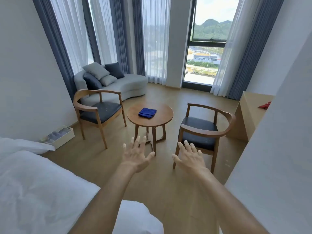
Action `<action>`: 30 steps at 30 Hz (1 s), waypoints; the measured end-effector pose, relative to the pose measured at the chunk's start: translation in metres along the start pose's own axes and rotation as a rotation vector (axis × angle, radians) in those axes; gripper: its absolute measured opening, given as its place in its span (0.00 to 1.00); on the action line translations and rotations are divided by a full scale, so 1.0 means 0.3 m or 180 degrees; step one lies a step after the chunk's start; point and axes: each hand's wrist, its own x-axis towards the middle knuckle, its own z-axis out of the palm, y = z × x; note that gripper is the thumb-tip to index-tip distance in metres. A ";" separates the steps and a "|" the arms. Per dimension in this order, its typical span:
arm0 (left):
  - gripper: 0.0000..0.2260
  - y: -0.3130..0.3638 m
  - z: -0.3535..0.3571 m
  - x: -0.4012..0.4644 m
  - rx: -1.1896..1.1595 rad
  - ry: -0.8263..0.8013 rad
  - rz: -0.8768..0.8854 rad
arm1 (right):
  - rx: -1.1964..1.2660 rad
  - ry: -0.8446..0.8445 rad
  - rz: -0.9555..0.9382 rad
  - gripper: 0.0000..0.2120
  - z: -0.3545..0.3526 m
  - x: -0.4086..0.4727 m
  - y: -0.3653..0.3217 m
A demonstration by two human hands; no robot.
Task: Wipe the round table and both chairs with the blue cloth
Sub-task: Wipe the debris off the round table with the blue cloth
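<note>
A folded blue cloth (147,112) lies on top of the small round wooden table (162,119) in the middle of the room. A wooden armchair with a dark seat (99,112) stands to the table's left, and a matching chair (201,130) stands to its right. My left hand (136,155) and my right hand (189,157) are stretched out in front of me, palms down, fingers spread, holding nothing. Both hands are well short of the table and touch nothing.
A white bed (33,179) fills the lower left. A box of slippers (58,135) sits by the left wall. A grey sofa with cushions (121,85) stands by the curtained windows. A wooden desk (249,115) and a white wall are on the right.
</note>
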 end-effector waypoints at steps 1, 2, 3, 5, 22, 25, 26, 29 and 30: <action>0.35 0.002 0.014 0.039 0.0022 -0.0029 -0.0025 | -0.0037 -0.0009 -0.0028 0.32 0.005 0.041 0.014; 0.35 0.006 0.026 0.085 0.0022 -0.0063 -0.0072 | -0.0061 -0.0021 -0.0028 0.32 0.007 0.088 0.026; 0.35 0.006 0.043 0.137 0.0037 -0.0089 -0.0111 | -0.0110 -0.0033 -0.0048 0.32 0.014 0.143 0.044; 0.35 0.003 0.069 0.248 0.0018 -0.0095 -0.0151 | -0.0094 -0.0057 -0.0064 0.32 0.020 0.266 0.074; 0.35 0.025 0.092 1.100 -0.0062 -0.0284 -0.0470 | -0.0116 -0.0067 -0.0253 0.32 0.008 1.201 0.150; 0.35 0.027 0.101 1.236 -0.0087 -0.0266 -0.0575 | -0.0152 -0.0152 -0.0375 0.32 0.002 1.361 0.163; 0.35 0.026 0.104 1.281 -0.0094 -0.0256 -0.0626 | -0.0150 -0.0190 -0.0426 0.32 -0.001 1.417 0.168; 0.34 0.028 0.116 1.400 -0.0133 -0.0265 -0.0846 | -0.0199 -0.0299 -0.0584 0.32 -0.006 1.579 0.179; 0.34 0.028 0.116 1.437 -0.0137 -0.0285 -0.0896 | -0.0206 -0.0349 -0.0613 0.32 -0.007 1.631 0.179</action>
